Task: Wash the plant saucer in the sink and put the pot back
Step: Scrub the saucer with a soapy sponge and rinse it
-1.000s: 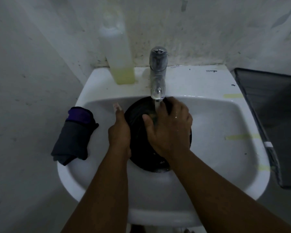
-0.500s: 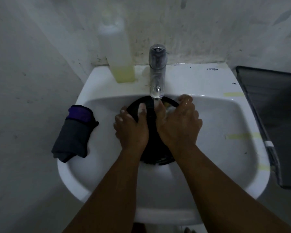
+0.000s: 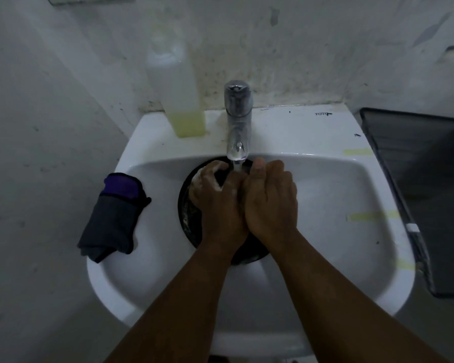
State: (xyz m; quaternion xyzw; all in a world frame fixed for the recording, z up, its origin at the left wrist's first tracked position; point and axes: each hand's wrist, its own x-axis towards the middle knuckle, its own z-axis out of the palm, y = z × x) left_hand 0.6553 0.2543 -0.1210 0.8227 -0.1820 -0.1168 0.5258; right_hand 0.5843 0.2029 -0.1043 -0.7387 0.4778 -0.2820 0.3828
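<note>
A round black plant saucer lies in the white sink, under the running chrome tap. Both hands rest on the saucer, side by side and touching, and cover most of it. My left hand has soap foam on its knuckles and its fingers curl over the saucer's far rim. My right hand lies flat on the saucer, thumb up by the water stream. The plant pot is not in view.
A tall clear bottle with yellowish liquid stands on the sink's back ledge, left of the tap. A folded grey and purple cloth sits on the sink's left rim. A dark mesh tray lies to the right.
My left hand moved from the saucer's left edge onto its top, beside my right hand. Both hands shifted toward the tap and now touch each other.
</note>
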